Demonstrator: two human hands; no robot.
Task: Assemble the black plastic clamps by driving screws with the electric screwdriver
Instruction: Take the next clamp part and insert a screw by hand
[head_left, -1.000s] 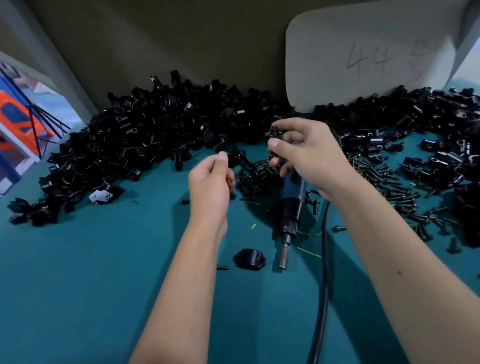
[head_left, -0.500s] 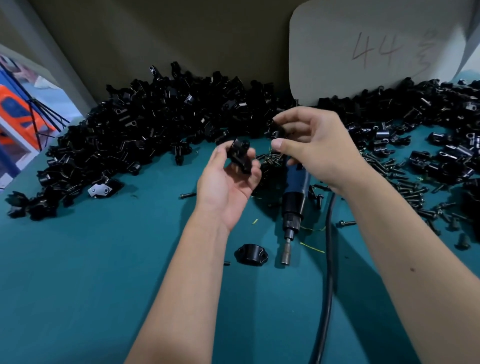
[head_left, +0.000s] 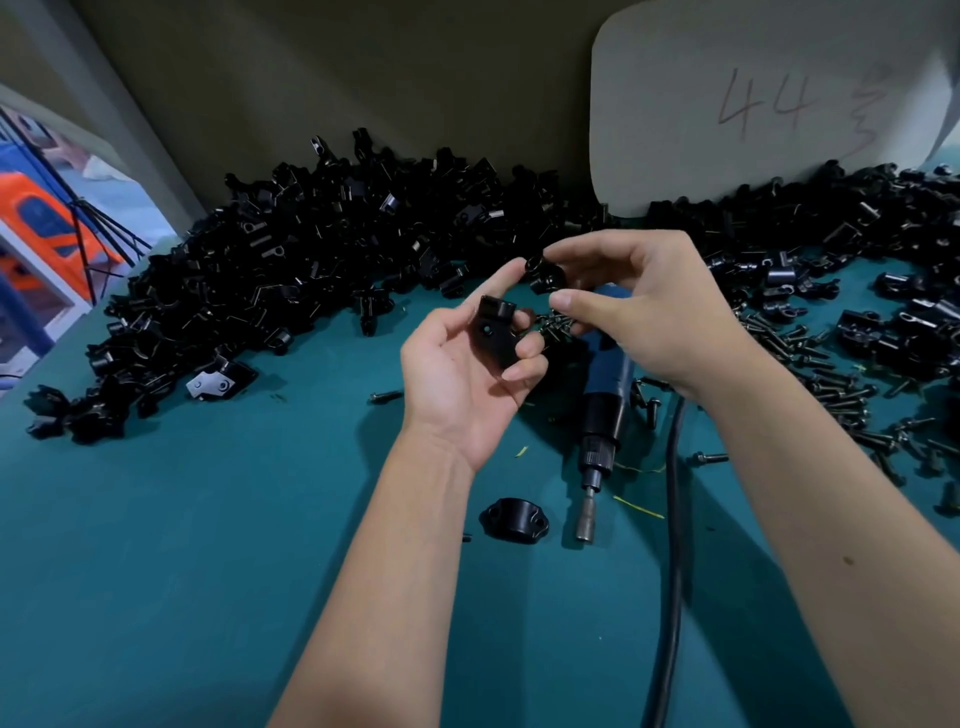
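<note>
My left hand (head_left: 467, 364) is turned palm up and holds a black clamp piece (head_left: 494, 338) between thumb and curled fingers. Just to its right, my right hand (head_left: 644, 312) pinches a second small black clamp part (head_left: 545, 273) at its fingertips, close to my left forefinger. The blue and black electric screwdriver (head_left: 602, 410) lies on the teal table under my right hand, bit pointing toward me. One black clamp half (head_left: 513, 519) lies on the table beside the bit.
A big heap of black clamp parts (head_left: 322, 249) runs along the back wall, more at the right (head_left: 857, 234). Loose black screws (head_left: 821, 364) are scattered at the right. The screwdriver's black cable (head_left: 672, 571) runs toward me. A pale board (head_left: 753, 104) leans against the wall.
My left hand has turned palm up and lifted a clamp piece from the pile. My right hand has picked up a small black part and brought it toward the left hand.
</note>
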